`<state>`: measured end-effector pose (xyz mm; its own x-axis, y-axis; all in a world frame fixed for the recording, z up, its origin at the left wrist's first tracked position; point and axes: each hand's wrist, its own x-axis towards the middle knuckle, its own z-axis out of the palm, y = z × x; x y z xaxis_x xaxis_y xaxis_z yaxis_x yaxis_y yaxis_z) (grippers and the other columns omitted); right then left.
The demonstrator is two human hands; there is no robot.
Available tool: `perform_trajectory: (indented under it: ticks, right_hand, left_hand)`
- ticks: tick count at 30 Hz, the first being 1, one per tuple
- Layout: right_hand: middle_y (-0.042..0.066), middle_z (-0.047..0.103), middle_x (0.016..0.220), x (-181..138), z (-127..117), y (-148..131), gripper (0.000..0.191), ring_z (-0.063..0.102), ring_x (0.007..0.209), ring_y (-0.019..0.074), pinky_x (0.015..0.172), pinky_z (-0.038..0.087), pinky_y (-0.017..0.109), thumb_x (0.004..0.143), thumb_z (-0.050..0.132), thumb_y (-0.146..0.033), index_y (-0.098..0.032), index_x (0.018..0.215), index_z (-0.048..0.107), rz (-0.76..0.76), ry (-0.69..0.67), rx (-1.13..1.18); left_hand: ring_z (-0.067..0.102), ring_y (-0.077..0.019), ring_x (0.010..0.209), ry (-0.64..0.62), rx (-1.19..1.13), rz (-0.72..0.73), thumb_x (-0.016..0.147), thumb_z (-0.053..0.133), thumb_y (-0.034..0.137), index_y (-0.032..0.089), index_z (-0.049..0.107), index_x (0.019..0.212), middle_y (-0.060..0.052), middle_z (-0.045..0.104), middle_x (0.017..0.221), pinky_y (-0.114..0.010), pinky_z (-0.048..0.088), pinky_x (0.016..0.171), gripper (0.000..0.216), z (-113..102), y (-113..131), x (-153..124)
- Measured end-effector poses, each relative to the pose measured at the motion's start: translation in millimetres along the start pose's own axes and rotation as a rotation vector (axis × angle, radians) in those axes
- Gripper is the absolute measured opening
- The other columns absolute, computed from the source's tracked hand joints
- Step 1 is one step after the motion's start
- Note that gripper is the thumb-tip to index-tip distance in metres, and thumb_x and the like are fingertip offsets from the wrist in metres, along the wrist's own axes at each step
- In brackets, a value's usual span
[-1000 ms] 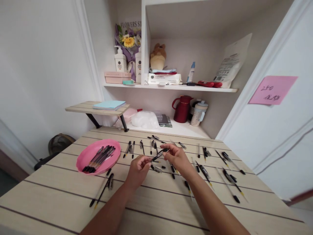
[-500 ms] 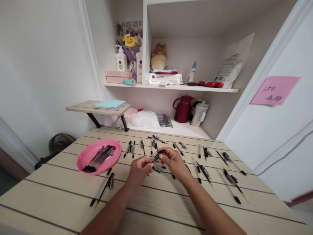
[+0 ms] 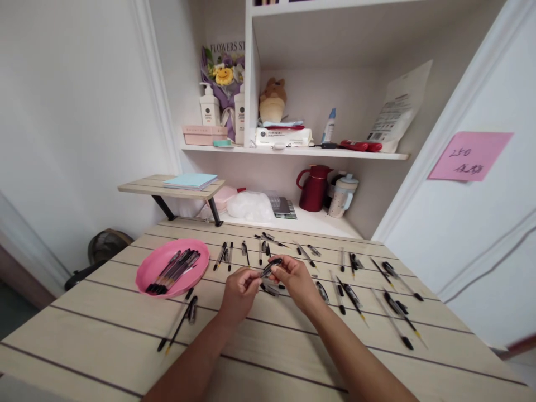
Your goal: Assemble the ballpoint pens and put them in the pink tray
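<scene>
My left hand (image 3: 238, 290) and my right hand (image 3: 295, 277) meet above the middle of the wooden table (image 3: 104, 335). Both pinch the same black pen (image 3: 270, 267), the left at its lower end, the right at its upper end. Under and around the hands lie several loose pens and pen parts (image 3: 352, 293) spread across the table. A pink tray (image 3: 147, 269) at the left holds several assembled black pens (image 3: 173, 271). Another pen with a cap (image 3: 180, 322) lies near the tray's front.
Behind the table a small riser shelf (image 3: 167, 190) carries a blue notebook. The alcove holds a red jug (image 3: 312, 187), a white cup, a plastic bag, bottles and boxes. A pink note (image 3: 469, 155) sticks to the right wall. A fan stands on the floor left.
My hands have drawn closer together on the pen, the right one sliding left toward the left one. The camera view has shifted slightly.
</scene>
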<state>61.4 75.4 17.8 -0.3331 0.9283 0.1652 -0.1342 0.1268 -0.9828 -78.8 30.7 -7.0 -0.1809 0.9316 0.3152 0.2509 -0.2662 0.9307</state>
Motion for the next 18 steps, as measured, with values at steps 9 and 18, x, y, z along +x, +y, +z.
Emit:
perform_trajectory:
  ticks: [9, 18]
  right_hand:
    - [0.002, 0.058, 0.077, 0.6, -13.2, -21.5, 0.039, 0.054, 0.054, 0.0100, 0.048, 0.039, 0.023, 0.065, 0.062, -0.038, -0.016, 0.096, 0.056, -0.036, 0.070, -0.001]
    - [0.002, 0.061, 0.070, -1.8, -7.9, -10.5, 0.026, 0.049, 0.047, 0.0086, 0.043, 0.034, 0.021, 0.066, 0.059, -0.036, -0.015, 0.082, 0.060, 0.011, 0.032, -0.033]
  left_hand:
    - [0.044, -0.0063, 0.042, 0.022, -0.152, -0.159, 0.067, 0.060, 0.032, 0.014, 0.060, 0.086, 0.004, 0.054, 0.056, -0.016, 0.032, 0.039, 0.027, -0.7, 1.4, 3.6]
    - [0.056, -0.0121, 0.059, 0.152, 0.284, -0.048, 0.075, 0.047, 0.033, 0.015, 0.060, 0.092, -0.003, 0.064, 0.077, -0.021, 0.041, 0.053, 0.028, -46.4, 10.6, 21.7]
